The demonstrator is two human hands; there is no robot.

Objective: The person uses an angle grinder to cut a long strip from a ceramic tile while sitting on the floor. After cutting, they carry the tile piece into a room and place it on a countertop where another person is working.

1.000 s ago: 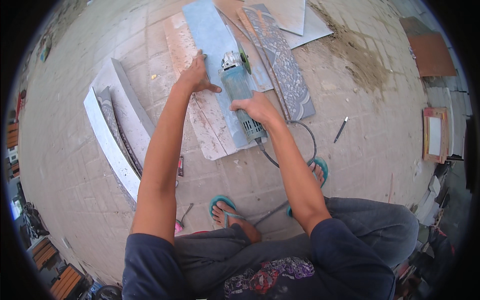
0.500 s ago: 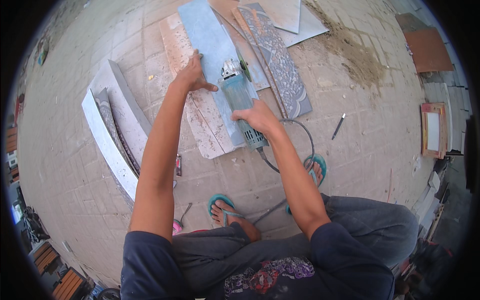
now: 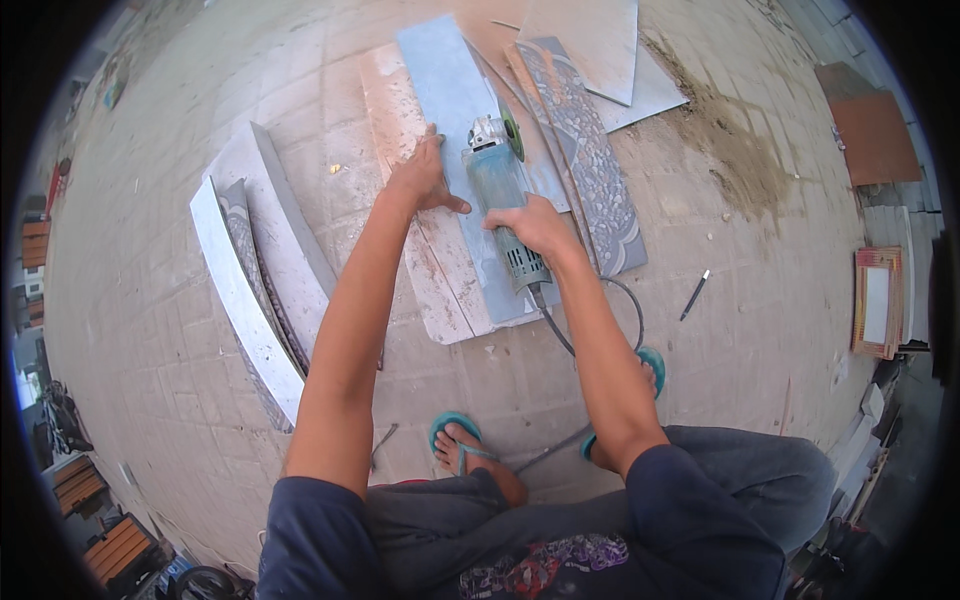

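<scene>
A long pale blue tile (image 3: 447, 95) lies on a larger speckled slab (image 3: 420, 270) on the paved ground. My left hand (image 3: 424, 178) presses flat on the tile's left edge, fingers spread. My right hand (image 3: 533, 226) grips the body of a blue-grey angle grinder (image 3: 497, 190), whose disc end with a green guard sits on the tile's right edge. The grinder's dark cable (image 3: 600, 300) runs back past my right foot.
A patterned grey strip tile (image 3: 590, 160) lies right of the grinder, with plain tiles (image 3: 600, 40) beyond. Cut tile strips (image 3: 255, 280) are stacked to the left. A pencil (image 3: 694, 295) lies on the right. A sand patch (image 3: 735, 150), boards and my sandalled feet (image 3: 455, 435) surround the spot.
The grinder and my right hand have moved slightly forward along the blue tile. My left hand stays pressed on the tile.
</scene>
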